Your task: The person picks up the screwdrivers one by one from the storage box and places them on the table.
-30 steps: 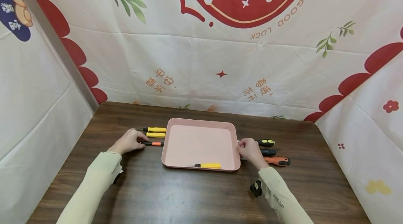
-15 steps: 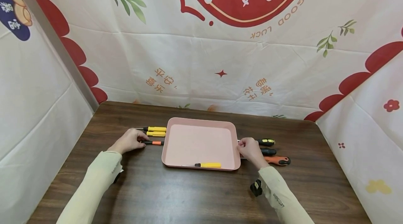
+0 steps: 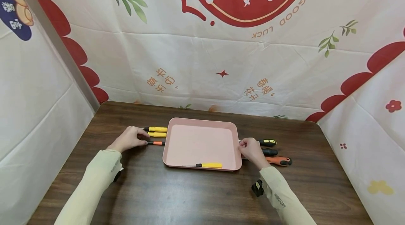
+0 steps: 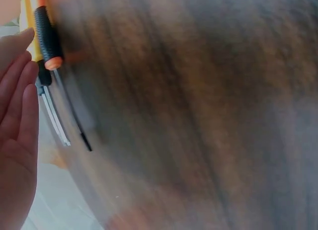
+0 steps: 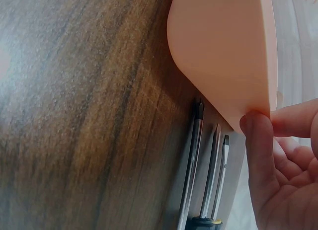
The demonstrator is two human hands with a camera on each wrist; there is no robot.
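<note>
A pink rectangular tray [image 3: 202, 140] lies on the table, with a yellow-handled screwdriver [image 3: 211, 165] along its front edge. My right hand [image 3: 252, 151] pinches the tray's right rim between thumb and finger, plain in the right wrist view. On the left, my left hand [image 3: 130, 139] hovers by a black-and-orange screwdriver [image 3: 157, 143], fingertips close to its handle. In the left wrist view its fingers [image 4: 22, 98] are extended beside that handle. Two more yellow-handled screwdrivers [image 3: 157, 129] lie behind it, partly hidden by the hand.
Right of the tray lie a black-and-yellow screwdriver [image 3: 267, 142], a black-handled one [image 3: 269, 152] and an orange-handled one [image 3: 279, 161]. Their shafts point at the tray, partly behind the right hand. A printed white cloth [image 3: 202, 59] hangs behind the wooden table [image 3: 177, 197].
My left hand has shifted slightly up and its fingers have spread, coming off the black-and-orange screwdriver's handle. My right hand and the tray have stayed put.
</note>
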